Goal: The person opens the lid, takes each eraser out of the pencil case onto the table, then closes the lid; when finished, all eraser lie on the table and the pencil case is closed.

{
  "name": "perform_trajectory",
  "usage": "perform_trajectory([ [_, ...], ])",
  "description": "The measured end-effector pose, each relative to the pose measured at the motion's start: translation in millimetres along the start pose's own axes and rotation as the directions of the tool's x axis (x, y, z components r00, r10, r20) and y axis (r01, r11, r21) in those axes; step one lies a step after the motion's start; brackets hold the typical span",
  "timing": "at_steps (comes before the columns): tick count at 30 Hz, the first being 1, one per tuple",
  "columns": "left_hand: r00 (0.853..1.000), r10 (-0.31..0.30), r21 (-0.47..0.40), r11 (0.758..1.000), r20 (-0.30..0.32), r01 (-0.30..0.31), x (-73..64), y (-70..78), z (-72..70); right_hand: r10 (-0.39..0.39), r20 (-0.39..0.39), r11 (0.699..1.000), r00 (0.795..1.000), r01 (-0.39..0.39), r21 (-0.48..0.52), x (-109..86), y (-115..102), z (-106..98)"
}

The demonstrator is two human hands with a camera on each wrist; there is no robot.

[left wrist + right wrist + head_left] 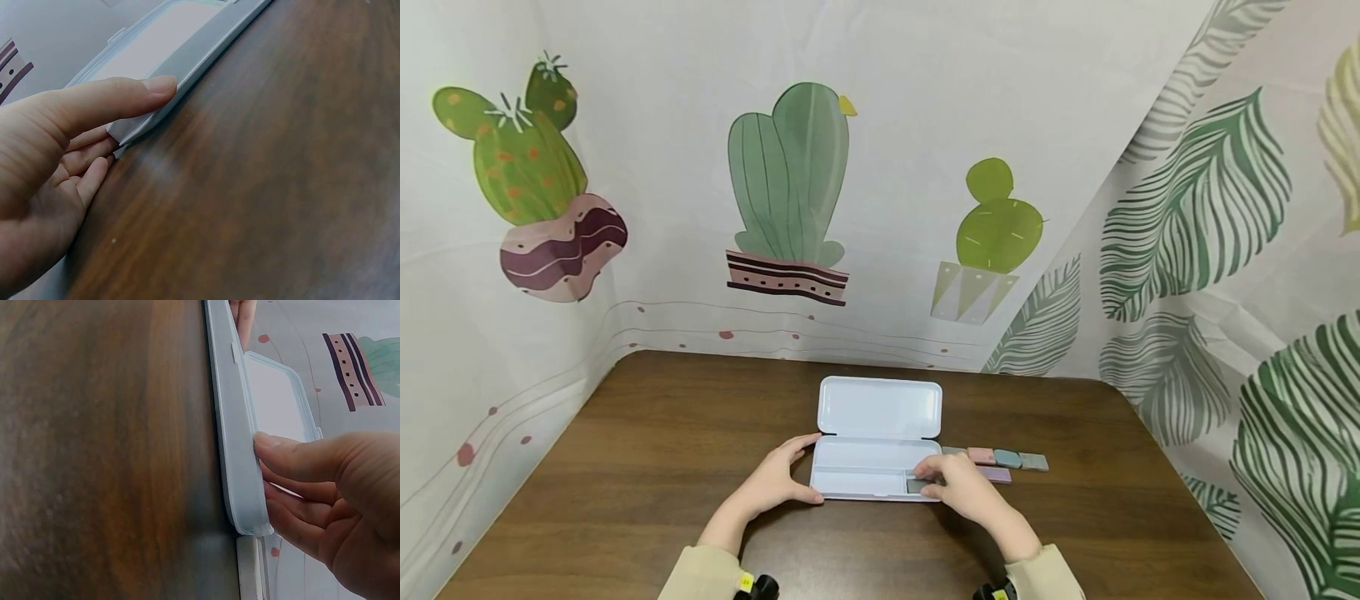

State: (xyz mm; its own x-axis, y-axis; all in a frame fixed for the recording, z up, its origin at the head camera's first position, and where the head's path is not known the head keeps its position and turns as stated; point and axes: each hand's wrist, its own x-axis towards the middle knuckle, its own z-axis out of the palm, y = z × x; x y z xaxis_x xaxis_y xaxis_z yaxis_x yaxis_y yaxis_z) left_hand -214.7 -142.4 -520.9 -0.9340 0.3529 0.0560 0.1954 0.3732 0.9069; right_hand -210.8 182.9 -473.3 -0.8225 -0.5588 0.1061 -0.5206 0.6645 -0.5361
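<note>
A white pencil case [857, 483] lies on the table with its hinged lid [880, 407] folded back. My left hand [778, 475] grips the case's left end; in the left wrist view its thumb [134, 100] lies on the front edge and the other fingers are round the end. My right hand [962, 485] reaches over the right end, thumb and fingertips at a small flat grey block [915, 485] in the small front-right compartment. In the right wrist view, the right thumb [290, 453] is at the rim; the other fingers dip inside, hiding the block.
Right of the case, small flat blocks lie in a row: a pink one [981, 455], a blue one [1007, 457] and a grey one [1034, 462], with a purple one [996, 474] in front. Behind the brown table [700, 400] hangs a cactus-print cloth [895, 208].
</note>
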Motion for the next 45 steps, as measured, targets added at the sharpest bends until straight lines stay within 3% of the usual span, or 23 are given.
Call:
perform_trajectory([
  [16,1.0,0.028,0.012,1.0,0.006,-0.028,-0.5,0.2,-2.4,0.001,-0.024,1.0,1.0,-0.001,-0.006,0.9,2.4,2.1],
  [33,0.999,0.035,0.004,0.999,0.007,-0.035,-1.3,0.8,-2.4,0.003,-0.066,0.998,0.998,0.002,0.067,1.1,2.8,2.4],
  [45,1.0,0.012,-0.002,1.0,0.005,-0.012,-1.5,0.7,-1.6,0.023,-0.003,0.995,1.0,-0.023,0.098,2.8,7.4,-0.2],
])
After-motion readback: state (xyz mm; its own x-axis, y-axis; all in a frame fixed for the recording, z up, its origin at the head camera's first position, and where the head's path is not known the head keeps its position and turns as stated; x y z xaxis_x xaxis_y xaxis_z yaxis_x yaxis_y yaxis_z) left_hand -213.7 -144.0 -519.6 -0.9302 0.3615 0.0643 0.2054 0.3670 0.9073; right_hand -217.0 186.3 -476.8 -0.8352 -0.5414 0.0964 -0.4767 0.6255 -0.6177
